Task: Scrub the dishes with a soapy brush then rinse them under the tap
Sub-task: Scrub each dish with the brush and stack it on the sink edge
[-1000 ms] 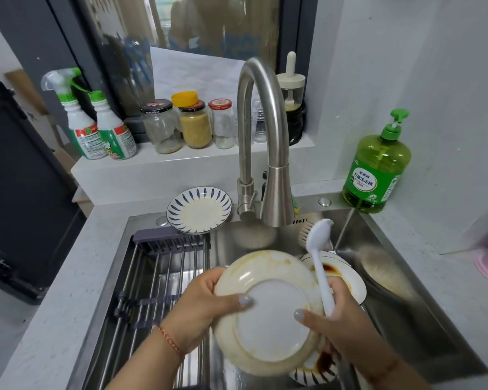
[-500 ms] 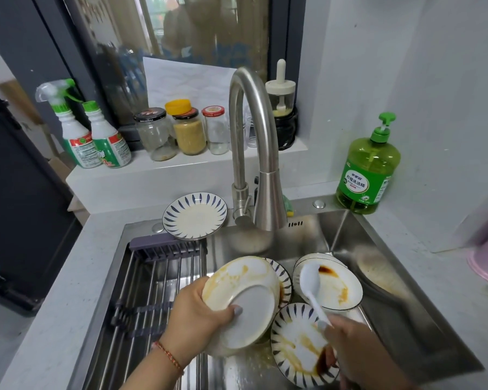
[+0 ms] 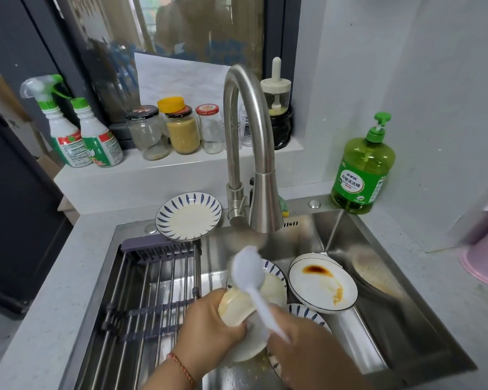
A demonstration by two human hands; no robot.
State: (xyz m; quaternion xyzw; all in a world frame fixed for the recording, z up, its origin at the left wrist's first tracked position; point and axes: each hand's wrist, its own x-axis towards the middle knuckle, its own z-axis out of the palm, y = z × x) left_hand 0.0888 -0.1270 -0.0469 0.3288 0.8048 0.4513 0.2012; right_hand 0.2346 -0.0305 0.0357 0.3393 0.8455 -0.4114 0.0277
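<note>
Both hands busy: left (image 3: pixel 212 325) grips plate (image 3: pixel 237 308), right (image 3: pixel 307 347) brush (image 3: pixel 248 273), tap (image 3: pixel 254 164) overhead.

Grey speckled counter (image 3: pixel 54 291) with steel sink (image 3: pixel 423 313), striped plate (image 3: pixel 188 215), green soap bottle (image 3: pixel 361 175).

green soap bottle (image 3: pixel 362 170) at two o'clock; white plate (image 3: pixel 321 287) smeared brown and orange; blue-striped white plate (image 3: pixel 188 216) at twelve o'clock; cream plate (image 3: pixel 238 306) under a white brush (image 3: pixel 250 273); grey rack (image 3: pixel 152 291) at nine o'clock; pink tub (image 3: pixel 485 257) at three o'clock; yellow-capped jar (image 3: pixel 182 128).
</note>
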